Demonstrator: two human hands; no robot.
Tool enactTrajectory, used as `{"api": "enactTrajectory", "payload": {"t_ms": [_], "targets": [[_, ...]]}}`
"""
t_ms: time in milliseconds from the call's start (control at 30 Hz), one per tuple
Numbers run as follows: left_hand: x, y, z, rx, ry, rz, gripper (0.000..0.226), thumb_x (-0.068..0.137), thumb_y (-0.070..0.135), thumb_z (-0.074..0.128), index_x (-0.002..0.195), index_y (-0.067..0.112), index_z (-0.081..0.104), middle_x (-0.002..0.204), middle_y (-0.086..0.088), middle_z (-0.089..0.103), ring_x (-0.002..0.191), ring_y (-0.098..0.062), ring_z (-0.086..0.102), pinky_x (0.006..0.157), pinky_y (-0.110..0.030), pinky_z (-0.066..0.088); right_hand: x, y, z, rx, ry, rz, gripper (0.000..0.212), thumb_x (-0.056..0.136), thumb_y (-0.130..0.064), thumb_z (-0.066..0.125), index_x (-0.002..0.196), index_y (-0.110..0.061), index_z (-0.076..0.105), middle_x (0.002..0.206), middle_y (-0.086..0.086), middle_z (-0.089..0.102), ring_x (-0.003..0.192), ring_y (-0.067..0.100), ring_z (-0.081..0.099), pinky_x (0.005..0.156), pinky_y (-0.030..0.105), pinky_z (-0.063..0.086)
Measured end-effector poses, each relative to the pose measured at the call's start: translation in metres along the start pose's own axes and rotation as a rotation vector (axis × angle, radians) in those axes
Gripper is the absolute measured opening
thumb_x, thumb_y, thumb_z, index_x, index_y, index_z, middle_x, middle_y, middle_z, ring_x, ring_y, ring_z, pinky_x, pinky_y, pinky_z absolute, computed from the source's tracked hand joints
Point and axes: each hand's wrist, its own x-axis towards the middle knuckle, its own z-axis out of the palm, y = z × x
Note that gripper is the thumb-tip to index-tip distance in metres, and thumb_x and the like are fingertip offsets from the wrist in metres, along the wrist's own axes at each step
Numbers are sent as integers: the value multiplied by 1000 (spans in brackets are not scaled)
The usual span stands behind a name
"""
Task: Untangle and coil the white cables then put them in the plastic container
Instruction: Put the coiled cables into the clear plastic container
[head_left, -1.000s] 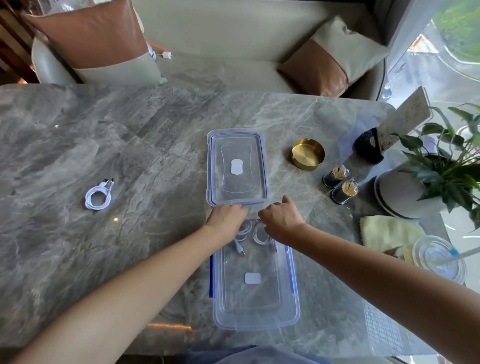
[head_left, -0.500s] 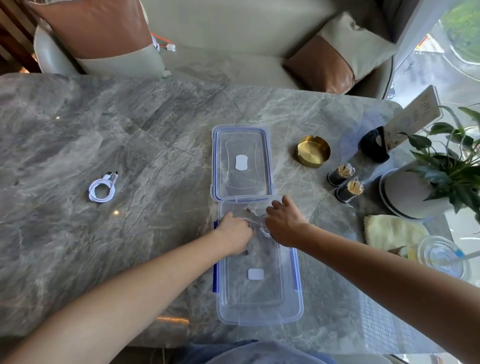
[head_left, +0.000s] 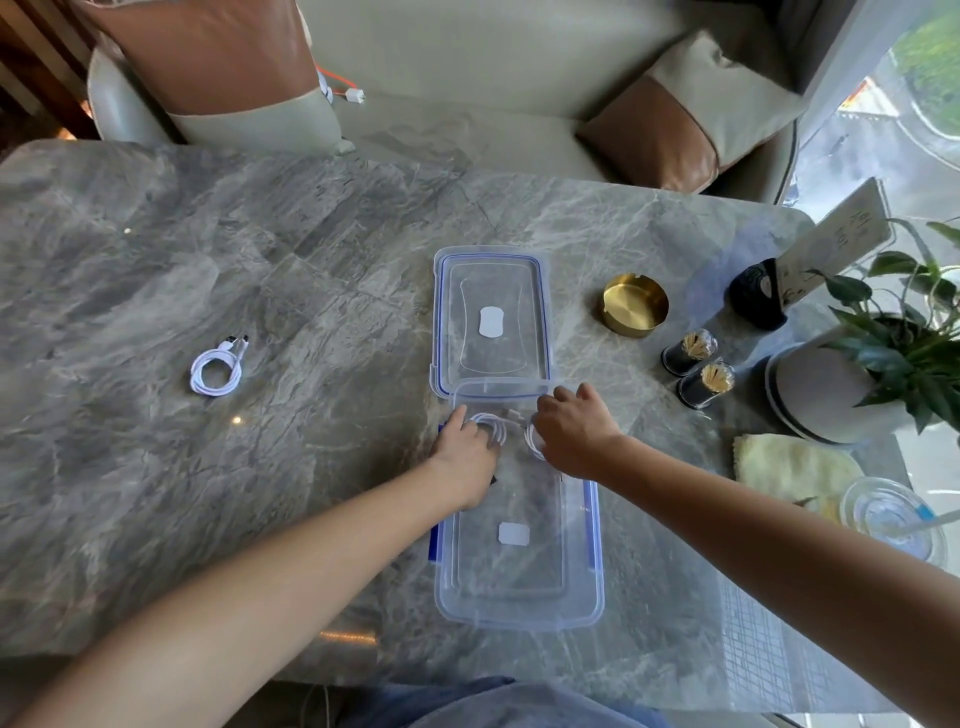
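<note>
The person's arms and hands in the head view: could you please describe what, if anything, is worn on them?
Both arms are bare along the whole length in view, with no sleeves showing. The left hand and the right hand wear no gloves, and no watch, bracelet or ring is visible. No cables or markings are attached to either arm.

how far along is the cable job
Done: two coiled cables already lie at the far end of the open container, and its lid sits off, just beyond it. In hand: the left hand and right hand are both in the container, settling those coils. Left: one more coiled cable lies out on the table, not yet put in.
</note>
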Motion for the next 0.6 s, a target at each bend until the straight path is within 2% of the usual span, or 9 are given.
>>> {"api": "enactTrajectory", "payload": {"t_ms": [100,200,333,433,500,600], "targets": [[-10,-10,1,-209,230,-14,62,89,39,49,142,14,30,146,-8,38,138,-24,28,118,-47,3,7,5,-16,316,146,46,38,87,-29,52,124,-24,52,123,-3,60,115,21,54,89,36,42],[-23,-32,6,-593,535,-105,54,84,30,56,134,18,41,135,-3,50,126,-21,44,110,-36,21,23,2,-40,548,235,39,34,86,-31,58,120,-28,55,115,-6,64,103,20,62,80,35,50],[-45,-70,36,-1146,791,-448,38,83,24,61,120,20,53,117,1,62,101,-20,60,86,-34,48,61,-33,-67,772,212,22,26,84,-25,62,110,-22,62,101,-3,68,91,19,65,80,35,53],[-55,-114,71,-1482,862,-735,26,82,15,64,107,11,60,99,-7,68,88,-25,64,82,-33,50,95,-76,-81,877,189,-10,23,82,-21,65,103,-14,67,94,5,71,88,23,67,79,31,51],[-61,-149,97,-1667,848,-986,23,81,13,63,104,7,62,98,-15,69,92,-30,65,83,-31,47,121,-108,-88,907,177,-24,22,81,-21,67,101,-12,69,93,7,72,91,23,67,80,27,48],[-70,-197,143,-1700,812,-1281,23,82,15,61,99,0,63,102,-23,68,98,-34,63,76,-31,44,160,-156,-97,1035,63,27,23,82,-22,68,100,-8,70,98,13,71,92,24,66,84,31,50]]}}
